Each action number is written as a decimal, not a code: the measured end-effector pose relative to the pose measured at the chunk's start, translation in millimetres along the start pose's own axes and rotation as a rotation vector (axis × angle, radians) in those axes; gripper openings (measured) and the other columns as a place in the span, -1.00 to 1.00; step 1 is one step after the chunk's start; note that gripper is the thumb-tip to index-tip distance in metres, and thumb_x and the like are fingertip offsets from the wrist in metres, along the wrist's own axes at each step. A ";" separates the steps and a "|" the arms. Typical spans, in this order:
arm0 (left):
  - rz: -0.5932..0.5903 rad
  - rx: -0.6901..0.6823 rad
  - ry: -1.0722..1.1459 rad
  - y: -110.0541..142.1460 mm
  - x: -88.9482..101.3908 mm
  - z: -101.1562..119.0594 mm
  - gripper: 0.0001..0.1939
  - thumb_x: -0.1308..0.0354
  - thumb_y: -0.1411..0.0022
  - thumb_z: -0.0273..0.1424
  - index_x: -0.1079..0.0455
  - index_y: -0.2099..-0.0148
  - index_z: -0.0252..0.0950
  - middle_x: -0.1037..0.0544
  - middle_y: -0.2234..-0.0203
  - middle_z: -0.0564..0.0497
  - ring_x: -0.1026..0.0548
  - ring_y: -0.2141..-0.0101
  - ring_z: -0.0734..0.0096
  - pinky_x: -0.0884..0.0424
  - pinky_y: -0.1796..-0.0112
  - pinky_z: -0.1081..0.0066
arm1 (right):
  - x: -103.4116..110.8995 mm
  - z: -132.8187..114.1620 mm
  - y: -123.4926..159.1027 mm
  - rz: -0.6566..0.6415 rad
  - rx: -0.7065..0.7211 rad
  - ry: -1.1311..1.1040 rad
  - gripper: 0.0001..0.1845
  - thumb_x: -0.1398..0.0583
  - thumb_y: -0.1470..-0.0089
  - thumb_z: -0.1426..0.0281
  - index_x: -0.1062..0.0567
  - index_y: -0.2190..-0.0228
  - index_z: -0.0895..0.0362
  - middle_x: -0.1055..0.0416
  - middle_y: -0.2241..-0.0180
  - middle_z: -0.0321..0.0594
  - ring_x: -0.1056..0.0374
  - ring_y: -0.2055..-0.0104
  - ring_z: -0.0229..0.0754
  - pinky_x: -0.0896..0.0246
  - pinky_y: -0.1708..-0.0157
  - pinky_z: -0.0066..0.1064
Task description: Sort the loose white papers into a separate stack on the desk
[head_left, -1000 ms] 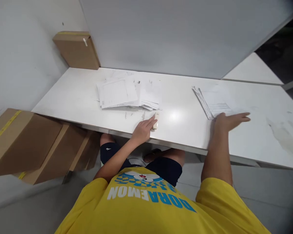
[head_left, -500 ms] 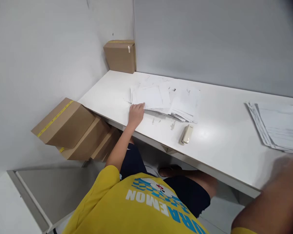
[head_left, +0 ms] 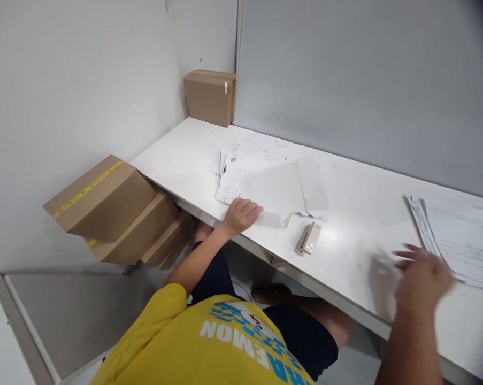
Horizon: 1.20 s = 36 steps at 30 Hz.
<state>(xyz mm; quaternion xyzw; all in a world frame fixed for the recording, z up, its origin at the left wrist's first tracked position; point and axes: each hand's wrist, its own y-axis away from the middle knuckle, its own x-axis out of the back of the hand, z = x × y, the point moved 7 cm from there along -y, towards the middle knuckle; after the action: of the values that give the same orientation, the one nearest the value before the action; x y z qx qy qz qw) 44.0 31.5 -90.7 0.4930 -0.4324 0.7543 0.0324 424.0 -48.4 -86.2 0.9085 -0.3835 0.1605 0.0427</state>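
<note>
My left hand [head_left: 241, 214] rests at the near edge of a loose pile of white papers [head_left: 265, 171] on the white table [head_left: 185, 160]. Its fingers are curled on a blank sheet of paper [head_left: 275, 190] that lies on top of the pile. A beige stapler [head_left: 308, 238] lies on the table just right of that pile, untouched. My right hand [head_left: 421, 272] is blurred by motion, low over the table next to a second stack of printed papers [head_left: 461, 240] at the right. Its fingers look stretched out with nothing in them.
A small cardboard box [head_left: 211, 96] stands in the table's far left corner against the wall. Several taped cardboard boxes [head_left: 108, 206] lean stacked on the floor left of the table. A grey partition runs behind the table. My legs are under the table's front edge.
My left hand has moved right along the pile and drawn a blank sheet toward the table edge. My right hand has come back over the table beside the right stack.
</note>
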 end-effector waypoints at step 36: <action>0.166 0.882 0.572 51.9 28.0 -100.9 -0.44 -0.12 -0.22 -0.44 -0.17 -0.26 -0.18 -0.45 0.07 -0.14 -0.49 0.13 0.27 -0.44 0.10 0.27 | -175.4 -88.9 132.3 -0.512 0.425 0.004 -0.79 -0.07 -0.10 0.21 -0.30 0.48 0.05 -0.28 0.41 -0.21 -0.21 0.31 -0.10 -0.21 0.23 -0.23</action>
<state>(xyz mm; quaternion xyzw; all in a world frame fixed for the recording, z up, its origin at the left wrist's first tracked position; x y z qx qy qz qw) -67.2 57.6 -115.4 0.1988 -0.0856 0.9688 -0.1210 192.2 -3.7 -65.1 0.9636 -0.1008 0.2227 -0.1081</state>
